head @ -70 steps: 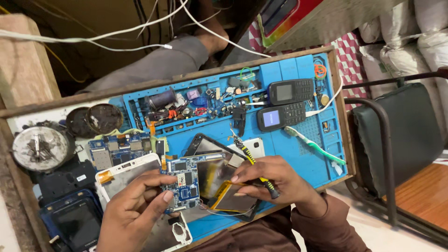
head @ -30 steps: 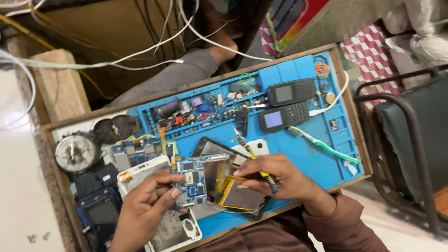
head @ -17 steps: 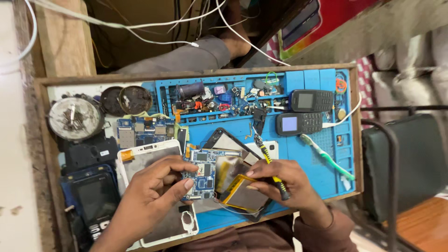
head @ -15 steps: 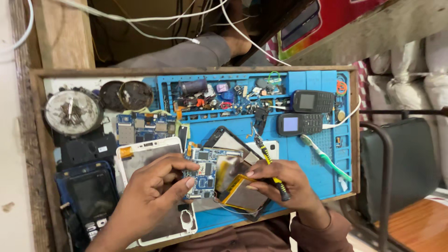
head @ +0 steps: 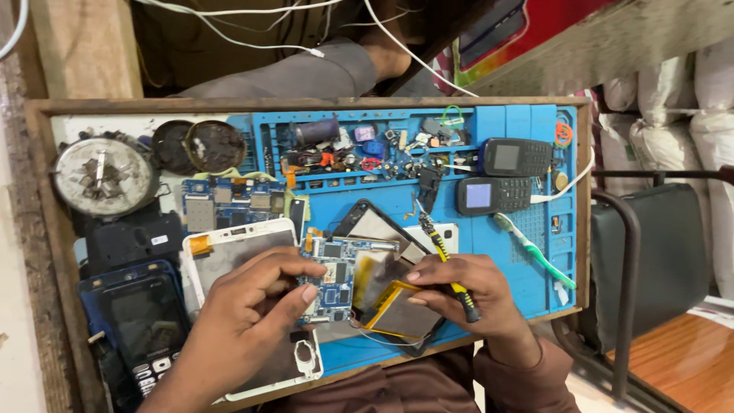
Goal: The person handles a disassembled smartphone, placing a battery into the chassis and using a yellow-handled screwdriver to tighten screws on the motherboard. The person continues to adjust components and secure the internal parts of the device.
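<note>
our left hand [head: 252, 306] pinching a blue circuit board [head: 334, 277] over the white phone frame [head: 245, 252], our right hand [head: 466, 294] with grip closed round a yellow-handled screwdriver [head: 447, 264], fingertips on a flat battery [head: 397, 310], blue mat [head: 505, 252] on the table, two keypad phones [head: 505, 176] behind

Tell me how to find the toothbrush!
Start at the big blue rubber work mat in the wooden tray. Near its right edge, below two small black keypad phones, lies the thin green and white toothbrush, slanted. It is the only long green thing there.
</note>
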